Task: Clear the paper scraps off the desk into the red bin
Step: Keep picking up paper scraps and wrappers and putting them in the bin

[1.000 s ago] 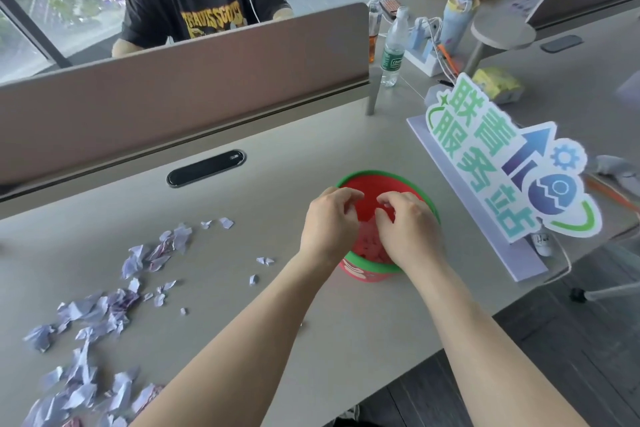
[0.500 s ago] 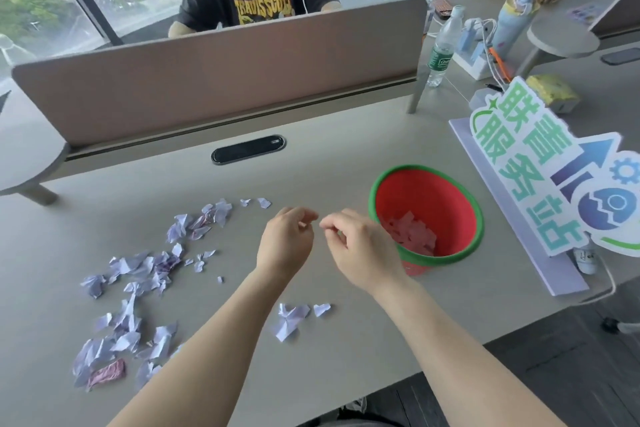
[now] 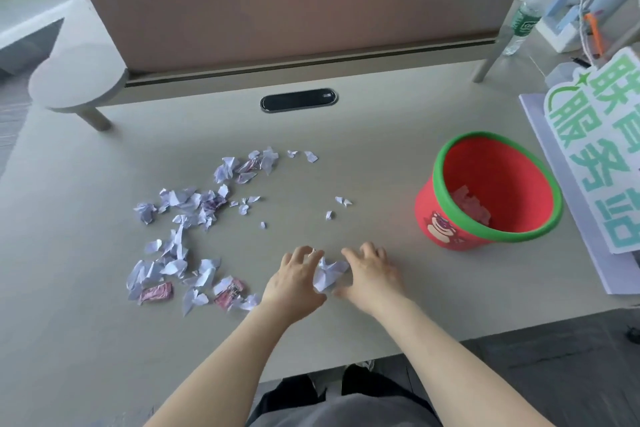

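Near the front edge of the pale grey counter [image 3: 381,156], both hands are spread flat, palms down, on either side of a small crumpled clump of white paper [image 3: 327,274]. The left hand [image 3: 294,282] has its fingers fanned and touching the clump's left side; the right hand [image 3: 372,276] is just as open, fingertips at its right side. Neither has closed on anything yet; the paper lies loose between them.

Most of the torn white and lilac paper scraps [image 3: 187,229] lie scattered well to the left, with a few pink wrappers among them and some stray bits [image 3: 341,201] further back. The red plastic bin with the green rim [image 3: 491,191] stands off to the right, near the printed sign board [image 3: 595,149], a few pieces already in its bottom.

My worry is the scooping: the clump looks light and springy, so if the hands press together loosely, small bits may slip out underneath or flutter away. Carrying it across to the bin, pieces could drop short onto the counter or off the near edge to the floor. A hurried reach might also nudge the light bin over.
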Action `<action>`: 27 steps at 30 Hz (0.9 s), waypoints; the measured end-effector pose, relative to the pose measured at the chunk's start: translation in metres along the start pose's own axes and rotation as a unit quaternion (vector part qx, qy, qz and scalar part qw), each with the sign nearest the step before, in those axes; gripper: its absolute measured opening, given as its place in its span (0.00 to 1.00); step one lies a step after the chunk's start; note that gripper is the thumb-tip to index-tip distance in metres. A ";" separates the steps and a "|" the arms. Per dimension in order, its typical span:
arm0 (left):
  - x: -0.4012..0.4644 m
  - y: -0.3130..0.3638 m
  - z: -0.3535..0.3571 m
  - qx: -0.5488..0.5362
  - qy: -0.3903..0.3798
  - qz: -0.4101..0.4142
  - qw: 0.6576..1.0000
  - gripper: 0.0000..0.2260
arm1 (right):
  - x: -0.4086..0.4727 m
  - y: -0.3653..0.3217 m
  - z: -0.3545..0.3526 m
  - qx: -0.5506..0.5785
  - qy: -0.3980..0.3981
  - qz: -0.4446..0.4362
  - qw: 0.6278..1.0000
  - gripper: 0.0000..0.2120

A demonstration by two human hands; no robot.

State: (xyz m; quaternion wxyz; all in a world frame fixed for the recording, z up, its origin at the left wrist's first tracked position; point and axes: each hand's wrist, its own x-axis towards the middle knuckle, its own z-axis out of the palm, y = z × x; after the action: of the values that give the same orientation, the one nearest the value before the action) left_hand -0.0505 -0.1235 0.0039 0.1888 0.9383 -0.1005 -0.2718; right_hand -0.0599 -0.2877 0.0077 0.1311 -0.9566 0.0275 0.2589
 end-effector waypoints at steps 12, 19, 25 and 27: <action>0.012 -0.004 0.018 -0.029 0.011 0.015 0.999 0.21 | 0.010 -0.022 0.029 0.057 0.058 -0.032 0.996 0.18; 0.019 -0.007 0.016 -0.068 0.039 -0.013 0.997 0.09 | 0.016 -0.035 0.038 0.127 0.074 -0.036 0.989 0.09; 0.020 -0.010 0.011 -0.127 0.056 -0.051 0.989 0.11 | 0.022 -0.040 0.041 0.171 0.067 -0.010 0.983 0.05; 0.021 -0.010 0.006 -0.158 0.079 -0.057 0.983 0.09 | 0.024 -0.041 0.037 0.179 0.074 0.001 0.981 0.07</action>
State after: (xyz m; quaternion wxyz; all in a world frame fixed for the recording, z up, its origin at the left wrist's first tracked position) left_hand -0.0355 -0.1228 -0.0149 0.3263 0.9194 0.0126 -0.2195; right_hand -0.0522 -0.2382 -0.0259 0.2977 -0.9341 0.0840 0.1785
